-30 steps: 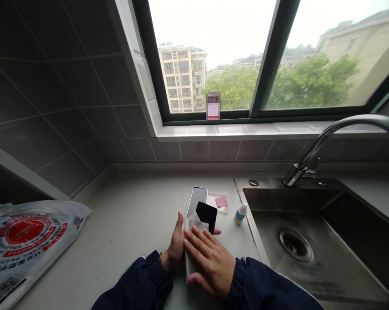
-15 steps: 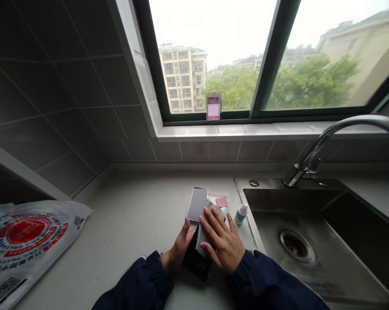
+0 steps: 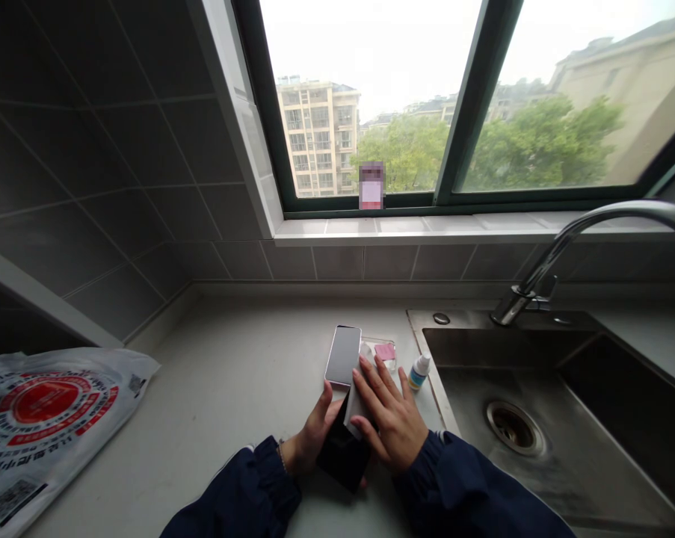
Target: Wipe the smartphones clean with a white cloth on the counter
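Left hand [image 3: 313,436] grips black slab [image 3: 340,456] at its nine-o'clock edge; right hand [image 3: 394,426], fingers flat, covers grey cloth [image 3: 357,403] atop it. Slab's long axis: towards one o'clock.

**Navy sleeves [image 3: 230,493], one thin bracelet [image 3: 282,453]**

The bracelet circles the wrist between the bare left hand [image 3: 315,433] and a gathered cuff [image 3: 277,472]. Up the arm from the bracelet, the left sleeve is loose and creased, with thin white piping [image 3: 214,479]. Across from the bracelet, the right sleeve [image 3: 466,486] also shows creases and white piping, ending at the bare right hand [image 3: 393,422].
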`<state>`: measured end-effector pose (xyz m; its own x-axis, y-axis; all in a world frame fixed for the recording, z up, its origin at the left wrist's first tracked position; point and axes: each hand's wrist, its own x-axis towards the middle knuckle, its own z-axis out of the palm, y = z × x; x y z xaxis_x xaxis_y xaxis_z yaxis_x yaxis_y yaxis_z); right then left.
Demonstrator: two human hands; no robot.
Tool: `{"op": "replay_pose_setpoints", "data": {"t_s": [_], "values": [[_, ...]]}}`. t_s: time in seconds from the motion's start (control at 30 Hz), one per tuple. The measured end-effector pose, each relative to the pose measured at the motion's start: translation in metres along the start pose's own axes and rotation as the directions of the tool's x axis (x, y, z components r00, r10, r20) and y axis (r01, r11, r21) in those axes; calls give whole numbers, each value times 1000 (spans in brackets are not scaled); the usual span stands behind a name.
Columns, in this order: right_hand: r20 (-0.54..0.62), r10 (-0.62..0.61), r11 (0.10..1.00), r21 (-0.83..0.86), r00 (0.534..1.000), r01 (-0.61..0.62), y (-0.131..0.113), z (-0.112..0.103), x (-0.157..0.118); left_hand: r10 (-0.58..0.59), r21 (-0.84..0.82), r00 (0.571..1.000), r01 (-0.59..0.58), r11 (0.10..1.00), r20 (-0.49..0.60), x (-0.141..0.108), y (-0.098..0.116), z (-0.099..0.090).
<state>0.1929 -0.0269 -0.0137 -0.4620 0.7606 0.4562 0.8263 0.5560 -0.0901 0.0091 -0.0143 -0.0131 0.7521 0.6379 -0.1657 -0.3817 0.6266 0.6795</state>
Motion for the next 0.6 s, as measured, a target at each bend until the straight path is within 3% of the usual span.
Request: {"op": "replay_pose_setpoints", "data": {"t_s": [0.4, 0.6], "values": [[35, -70, 997, 41, 997, 69, -9, 1, -2, 49, 1, 999, -49, 999, 10, 6, 0, 3], [60, -95, 993, 71, 994, 91, -16, -5, -1, 64, -73, 998, -64, 995, -10, 8, -1, -2]]}}
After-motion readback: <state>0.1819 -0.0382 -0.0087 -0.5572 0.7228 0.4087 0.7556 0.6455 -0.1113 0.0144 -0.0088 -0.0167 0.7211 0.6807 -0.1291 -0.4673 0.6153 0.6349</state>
